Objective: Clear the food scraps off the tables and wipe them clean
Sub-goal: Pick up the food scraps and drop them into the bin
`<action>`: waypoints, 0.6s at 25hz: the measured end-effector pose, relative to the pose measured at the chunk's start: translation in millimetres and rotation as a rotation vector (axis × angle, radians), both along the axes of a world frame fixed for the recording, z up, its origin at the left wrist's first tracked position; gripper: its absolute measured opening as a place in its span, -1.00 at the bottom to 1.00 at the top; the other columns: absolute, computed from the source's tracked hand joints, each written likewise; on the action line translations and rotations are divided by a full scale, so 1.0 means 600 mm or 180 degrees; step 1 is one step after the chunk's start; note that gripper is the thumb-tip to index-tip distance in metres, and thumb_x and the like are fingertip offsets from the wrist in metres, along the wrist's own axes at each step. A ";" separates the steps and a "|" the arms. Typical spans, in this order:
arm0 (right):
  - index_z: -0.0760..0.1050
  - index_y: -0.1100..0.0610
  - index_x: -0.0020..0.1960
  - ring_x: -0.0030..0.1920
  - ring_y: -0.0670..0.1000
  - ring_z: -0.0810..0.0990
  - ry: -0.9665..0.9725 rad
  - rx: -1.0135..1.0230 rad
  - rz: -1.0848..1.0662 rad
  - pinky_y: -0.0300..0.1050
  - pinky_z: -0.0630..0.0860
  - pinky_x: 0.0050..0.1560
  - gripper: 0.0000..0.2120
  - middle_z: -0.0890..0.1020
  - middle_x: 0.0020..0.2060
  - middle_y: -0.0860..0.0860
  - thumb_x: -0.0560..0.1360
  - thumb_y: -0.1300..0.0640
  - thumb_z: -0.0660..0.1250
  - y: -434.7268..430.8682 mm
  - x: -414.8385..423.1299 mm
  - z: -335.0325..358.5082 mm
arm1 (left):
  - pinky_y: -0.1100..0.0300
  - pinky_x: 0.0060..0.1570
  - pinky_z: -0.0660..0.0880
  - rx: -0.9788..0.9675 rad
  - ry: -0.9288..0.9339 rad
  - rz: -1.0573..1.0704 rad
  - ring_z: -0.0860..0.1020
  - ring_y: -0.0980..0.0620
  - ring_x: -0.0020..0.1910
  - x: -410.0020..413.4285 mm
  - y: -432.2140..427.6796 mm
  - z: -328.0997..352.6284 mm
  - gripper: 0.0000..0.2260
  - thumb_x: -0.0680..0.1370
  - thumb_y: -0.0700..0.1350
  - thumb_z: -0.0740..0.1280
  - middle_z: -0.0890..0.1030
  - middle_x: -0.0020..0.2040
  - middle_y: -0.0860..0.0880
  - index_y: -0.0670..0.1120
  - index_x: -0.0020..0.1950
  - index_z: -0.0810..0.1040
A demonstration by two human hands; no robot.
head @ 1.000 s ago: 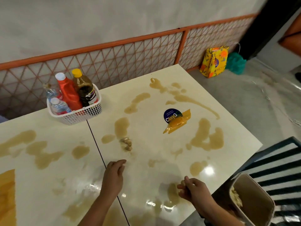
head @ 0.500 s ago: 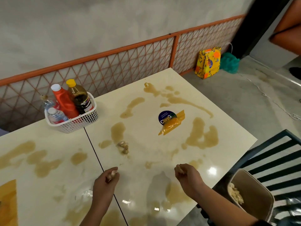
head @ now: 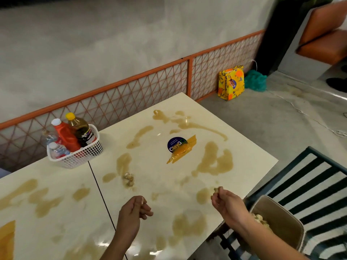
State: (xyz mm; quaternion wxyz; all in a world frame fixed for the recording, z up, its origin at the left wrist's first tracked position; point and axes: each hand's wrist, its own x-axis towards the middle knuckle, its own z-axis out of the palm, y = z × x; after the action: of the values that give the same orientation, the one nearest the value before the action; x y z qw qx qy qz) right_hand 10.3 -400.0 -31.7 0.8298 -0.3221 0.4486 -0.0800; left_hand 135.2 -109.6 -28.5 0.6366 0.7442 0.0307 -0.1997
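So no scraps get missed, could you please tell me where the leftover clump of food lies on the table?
In the head view the clump of food lies on the right-hand table, just right of the seam, beyond the left hand.

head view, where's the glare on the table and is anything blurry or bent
Head view: white glare patches sit on the glossy table near the bottom edge, with a small glint at its far end. Head view: the fence rail bows from the wide lens. Head view: the orange seat at top right is smeared and soft.
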 end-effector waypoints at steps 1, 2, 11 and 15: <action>0.49 0.35 0.04 -0.16 0.10 0.64 -0.0035 -0.0006 -0.0055 -0.14 0.67 -0.24 -0.84 0.61 -0.21 0.16 0.68 0.26 0.20 -0.016 -0.016 0.006 | 0.19 -0.44 0.45 -0.0022 -0.0003 -0.0017 0.64 -0.24 -0.34 -0.017 -0.019 0.005 -0.71 0.71 -0.21 0.09 0.60 -0.34 -0.21 -0.34 -0.08 0.49; 0.48 0.35 0.04 -0.11 0.13 0.65 -0.0070 0.0004 -0.0129 -0.14 0.68 -0.24 -0.85 0.64 -0.19 0.18 0.68 0.28 0.19 -0.031 -0.034 0.012 | 0.20 -0.47 0.45 -0.0032 -0.0013 -0.0042 0.64 -0.23 -0.37 -0.035 -0.040 0.011 -0.71 0.71 -0.21 0.08 0.60 -0.36 -0.20 -0.33 -0.08 0.48; 0.50 0.35 0.18 0.01 0.06 0.55 0.0051 0.0391 -0.0241 -0.06 0.61 0.06 -0.82 0.54 0.06 0.20 0.62 0.41 0.21 -0.137 -0.234 -0.023 | 0.20 -0.50 0.33 0.0265 -0.0241 -0.0427 0.50 -0.10 -0.51 -0.193 -0.174 0.051 -0.68 0.72 -0.17 0.04 0.52 -0.43 -0.18 -0.29 -0.13 0.41; 0.54 0.37 0.13 -0.12 0.05 0.57 0.0318 0.0492 -0.0506 -0.18 0.66 -0.33 -0.86 0.61 -0.05 0.20 0.59 0.40 0.28 -0.165 -0.306 -0.060 | 0.22 -0.51 0.32 0.0260 -0.0100 -0.0292 0.51 -0.10 -0.49 -0.259 -0.201 0.042 -0.64 0.73 -0.08 0.03 0.52 -0.41 -0.19 -0.31 -0.07 0.43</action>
State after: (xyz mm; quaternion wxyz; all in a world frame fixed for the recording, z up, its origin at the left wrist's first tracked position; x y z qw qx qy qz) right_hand -173.6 -498.9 -67.9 0.8198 -0.2241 0.5184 -0.0945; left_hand -19.9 -229.9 -3.6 0.5964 0.7732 -0.0054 -0.2155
